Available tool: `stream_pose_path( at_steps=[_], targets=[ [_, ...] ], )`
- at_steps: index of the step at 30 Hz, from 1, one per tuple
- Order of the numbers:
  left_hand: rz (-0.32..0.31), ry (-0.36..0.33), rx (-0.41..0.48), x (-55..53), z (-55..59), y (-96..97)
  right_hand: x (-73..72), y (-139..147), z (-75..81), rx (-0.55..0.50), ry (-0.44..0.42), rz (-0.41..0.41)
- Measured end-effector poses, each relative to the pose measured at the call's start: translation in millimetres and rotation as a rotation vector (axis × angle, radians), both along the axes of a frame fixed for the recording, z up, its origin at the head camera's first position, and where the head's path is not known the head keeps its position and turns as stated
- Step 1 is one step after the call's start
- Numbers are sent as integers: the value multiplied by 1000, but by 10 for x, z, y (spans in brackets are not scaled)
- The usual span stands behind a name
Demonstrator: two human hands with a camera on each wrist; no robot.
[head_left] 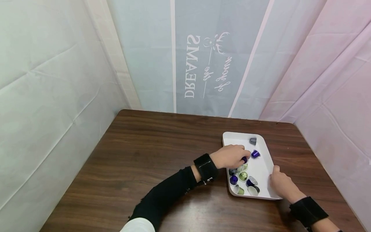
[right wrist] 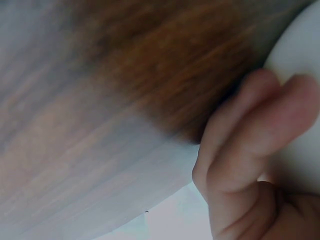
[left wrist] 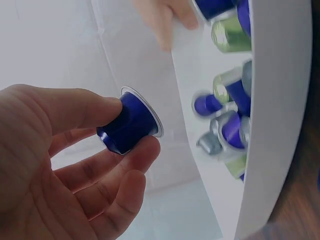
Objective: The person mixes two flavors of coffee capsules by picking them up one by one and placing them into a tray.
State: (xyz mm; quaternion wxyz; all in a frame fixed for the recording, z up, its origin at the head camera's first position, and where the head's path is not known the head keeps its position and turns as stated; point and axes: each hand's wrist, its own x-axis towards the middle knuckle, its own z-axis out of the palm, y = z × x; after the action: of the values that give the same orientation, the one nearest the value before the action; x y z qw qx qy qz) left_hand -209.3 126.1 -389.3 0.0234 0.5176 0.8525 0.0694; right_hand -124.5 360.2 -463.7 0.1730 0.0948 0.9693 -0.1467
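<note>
A dark blue coffee capsule (left wrist: 129,122) is pinched between the thumb and fingertips of my left hand (head_left: 230,157), its foil rim turned away from the palm. That hand is over the left half of a white tray (head_left: 262,167). Below it in the tray, green, blue and grey capsules lie clustered, among them a green capsule (head_left: 242,176) and a blue capsule (head_left: 233,179). Another blue capsule (head_left: 255,154) and a grey capsule (head_left: 253,140) lie apart near the far end. My right hand (head_left: 285,184) grips the tray's right side wall near the front corner.
The tray rests on the right part of a dark wood-grain table (head_left: 139,151). Pale curtains surround the table, and the back curtain (head_left: 214,64) bears white lettering. Black bands circle both wrists.
</note>
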Motion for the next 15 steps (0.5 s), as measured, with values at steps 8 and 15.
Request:
stream_pose_path(
  at_steps=[8,15],
  targets=[
    [-4,-36,-69,99,-86,210,1,10,-11,10,33,38],
    [-20,-51,-59,121,-143,291,-2,4,-4,33,42,41]
  ],
)
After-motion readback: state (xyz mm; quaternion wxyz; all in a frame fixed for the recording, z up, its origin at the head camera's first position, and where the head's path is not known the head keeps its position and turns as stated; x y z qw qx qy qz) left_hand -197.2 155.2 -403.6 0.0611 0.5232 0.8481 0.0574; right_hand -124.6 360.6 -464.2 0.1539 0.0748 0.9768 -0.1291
